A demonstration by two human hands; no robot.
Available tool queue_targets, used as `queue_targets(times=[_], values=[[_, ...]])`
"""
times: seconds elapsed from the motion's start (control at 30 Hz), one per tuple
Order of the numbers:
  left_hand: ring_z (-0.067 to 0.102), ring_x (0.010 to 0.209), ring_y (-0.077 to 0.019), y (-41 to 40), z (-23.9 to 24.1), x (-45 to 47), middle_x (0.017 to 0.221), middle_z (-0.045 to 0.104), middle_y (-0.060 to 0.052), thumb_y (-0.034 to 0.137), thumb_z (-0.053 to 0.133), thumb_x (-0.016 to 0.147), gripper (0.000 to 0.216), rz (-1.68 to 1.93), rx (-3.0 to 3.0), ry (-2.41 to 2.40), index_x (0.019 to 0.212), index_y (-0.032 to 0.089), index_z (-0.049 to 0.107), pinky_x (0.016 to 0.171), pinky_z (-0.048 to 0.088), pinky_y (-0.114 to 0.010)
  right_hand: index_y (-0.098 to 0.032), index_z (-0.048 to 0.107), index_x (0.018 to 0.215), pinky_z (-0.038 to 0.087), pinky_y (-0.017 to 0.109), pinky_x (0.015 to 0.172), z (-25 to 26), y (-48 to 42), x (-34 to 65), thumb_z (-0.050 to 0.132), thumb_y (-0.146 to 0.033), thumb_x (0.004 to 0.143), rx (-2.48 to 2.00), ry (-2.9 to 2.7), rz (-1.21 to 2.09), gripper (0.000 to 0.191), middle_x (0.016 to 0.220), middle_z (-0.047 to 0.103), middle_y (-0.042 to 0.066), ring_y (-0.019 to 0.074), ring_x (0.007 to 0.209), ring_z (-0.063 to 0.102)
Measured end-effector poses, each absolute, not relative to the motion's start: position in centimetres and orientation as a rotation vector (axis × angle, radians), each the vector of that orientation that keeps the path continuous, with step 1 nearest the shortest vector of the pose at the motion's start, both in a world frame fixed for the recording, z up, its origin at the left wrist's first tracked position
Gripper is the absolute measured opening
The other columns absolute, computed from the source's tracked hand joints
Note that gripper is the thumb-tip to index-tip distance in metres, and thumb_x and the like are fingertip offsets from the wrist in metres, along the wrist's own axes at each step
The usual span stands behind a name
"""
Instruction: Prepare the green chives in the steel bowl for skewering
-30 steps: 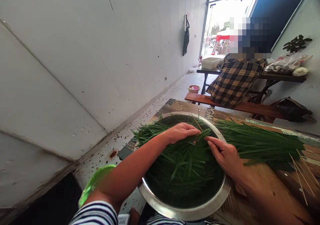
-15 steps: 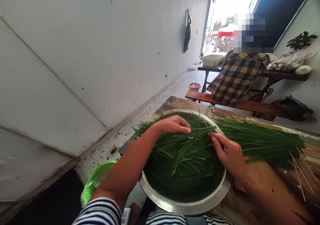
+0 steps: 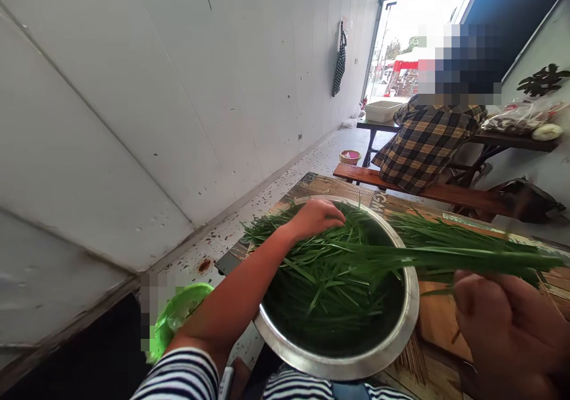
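Observation:
A wide steel bowl [image 3: 338,367] full of long green chives [image 3: 329,281] stands on the wooden table [image 3: 440,323] in front of me. My left hand [image 3: 317,216] rests at the bowl's far side, fingers curled down into the leaves. My right hand [image 3: 512,329] is pulled back close to the camera at lower right, blurred and closed like a fist. A long bunch of chives [image 3: 467,257] stretches from that hand across the bowl's right rim; the hand appears to grip its end.
A green plastic container [image 3: 178,314] sits low at my left. Thin sticks [image 3: 409,358] poke out under the bowl. Beyond the table a person in a plaid shirt [image 3: 427,145] sits on a wooden bench [image 3: 445,193]. A white wall runs along the left.
My right hand left the bowl and drew back toward me on the right, and a bunch of chives now reaches over the rim. My left hand shifted slightly toward the bowl's far edge.

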State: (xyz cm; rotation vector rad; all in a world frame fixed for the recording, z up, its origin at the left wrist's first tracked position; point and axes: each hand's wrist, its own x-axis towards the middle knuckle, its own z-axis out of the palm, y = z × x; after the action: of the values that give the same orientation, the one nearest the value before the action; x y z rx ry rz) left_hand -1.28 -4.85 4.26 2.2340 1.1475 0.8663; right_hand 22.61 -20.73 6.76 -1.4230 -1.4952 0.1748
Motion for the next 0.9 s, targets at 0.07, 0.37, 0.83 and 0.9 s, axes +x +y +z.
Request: queue_targets(times=[0.07, 0.37, 0.83, 0.9], values=[[0.058, 0.075, -0.0156, -5.2, 3.7, -0.1, 0.074, 0.067, -0.004, 0.03, 0.068, 0.069, 0.012, 0.759, 2.357, 0.982, 0.075, 0.023, 0.074, 0.075, 0.041, -0.024, -0.023, 0.03, 0.044, 0.021, 0.028, 0.034, 8.3, -21.7, 21.4, 0.042, -0.026, 0.083, -1.348, -1.277, 0.275, 0.041, 0.039, 0.029, -0.002, 0.0094, 0.035, 0.029], [0.058, 0.083, -0.0181, -6.4, 2.4, 2.0, 0.079, 0.067, -0.004, 0.024, 0.066, 0.069, 0.008, 0.317, 2.596, 1.022, 0.073, 0.02, 0.072, 0.079, 0.039, -0.028, -0.021, 0.066, 0.081, 0.04, 0.023, 0.041, 6.0, -18.2, 19.4, 0.051, -0.039, 0.08, -1.285, -1.538, 0.471, 0.024, 0.048, 0.056, -0.002, 0.0107, 0.041, 0.049], [0.05, 0.055, -0.0074, -4.3, 2.2, 0.8, 0.066, 0.065, -0.004, 0.032, 0.063, 0.07, 0.027, 1.022, 1.343, 1.138, 0.081, 0.007, 0.069, 0.057, 0.041, -0.021, -0.02, 0.068, 0.1, 0.049, 0.025, 0.06, 1.2, -14.6, 20.2, 0.044, -0.036, 0.086, -1.441, -1.95, 0.499, 0.032, 0.084, 0.073, 0.003, 0.0153, 0.068, 0.066], [0.049, 0.055, -0.0068, -4.4, 2.3, 0.9, 0.065, 0.064, -0.004, 0.031, 0.064, 0.07, 0.027, 1.017, 1.316, 1.133, 0.08, 0.007, 0.069, 0.055, 0.039, -0.02, -0.02, 0.068, 0.1, 0.049, 0.025, 0.06, 1.2, -14.6, 20.3, 0.044, -0.036, 0.086, -1.445, -1.937, 0.492, 0.032, 0.084, 0.073, 0.002, 0.0152, 0.067, 0.066]])
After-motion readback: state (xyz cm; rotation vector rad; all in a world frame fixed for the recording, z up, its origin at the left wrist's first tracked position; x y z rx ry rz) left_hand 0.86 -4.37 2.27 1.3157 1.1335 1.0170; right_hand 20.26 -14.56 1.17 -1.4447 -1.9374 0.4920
